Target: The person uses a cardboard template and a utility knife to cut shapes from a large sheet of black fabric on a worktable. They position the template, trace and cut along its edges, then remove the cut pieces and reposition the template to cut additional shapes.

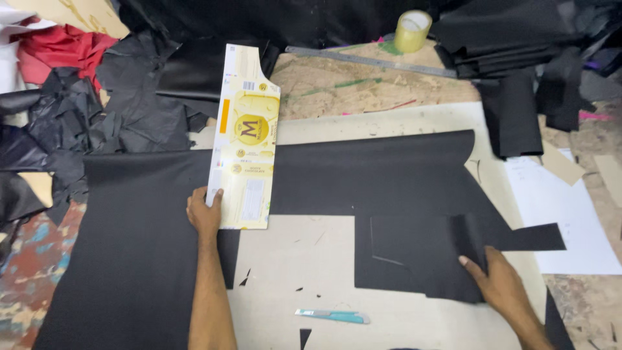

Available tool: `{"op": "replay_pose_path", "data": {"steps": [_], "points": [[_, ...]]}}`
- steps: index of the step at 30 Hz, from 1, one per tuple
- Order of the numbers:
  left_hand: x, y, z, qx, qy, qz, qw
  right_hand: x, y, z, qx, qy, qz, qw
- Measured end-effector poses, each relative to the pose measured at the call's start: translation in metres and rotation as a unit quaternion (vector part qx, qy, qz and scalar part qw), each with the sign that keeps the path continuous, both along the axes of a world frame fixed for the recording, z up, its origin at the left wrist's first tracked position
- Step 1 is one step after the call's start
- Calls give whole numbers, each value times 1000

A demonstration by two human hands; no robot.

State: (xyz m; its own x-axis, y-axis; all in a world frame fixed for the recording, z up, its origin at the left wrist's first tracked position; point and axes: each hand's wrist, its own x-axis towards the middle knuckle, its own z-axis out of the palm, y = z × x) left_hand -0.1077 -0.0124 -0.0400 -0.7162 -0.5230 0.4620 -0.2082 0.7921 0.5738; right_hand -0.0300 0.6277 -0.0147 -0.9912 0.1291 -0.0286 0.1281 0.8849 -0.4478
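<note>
My left hand (205, 212) grips the lower left edge of a flattened yellow and white cardboard template (246, 142), which lies on a large black leather sheet (142, 214). My right hand (497, 282) presses flat on the lower right part of the same black sheet (414, 259), near a cut-out flap and a narrow strip that sticks out to the right. A teal utility knife (334, 316) lies on the beige board (291, 259) between my forearms, untouched.
Black leather scraps (97, 110) pile up at the left with red material (61, 48) behind. A metal ruler (369, 61) and a roll of clear tape (413, 30) lie at the back. Folded black pieces (512, 110) and white paper (570, 214) sit at the right.
</note>
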Motion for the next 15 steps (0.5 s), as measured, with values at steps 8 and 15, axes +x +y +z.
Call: {"op": "replay_pose_path", "data": {"steps": [8, 15], "points": [[2, 7, 5, -10, -10, 3, 1000, -115, -9, 162, -18, -12, 88, 996], [-3, 10, 9, 17, -47, 41, 998, -343, 63, 274, -116, 332, 120, 929]]}}
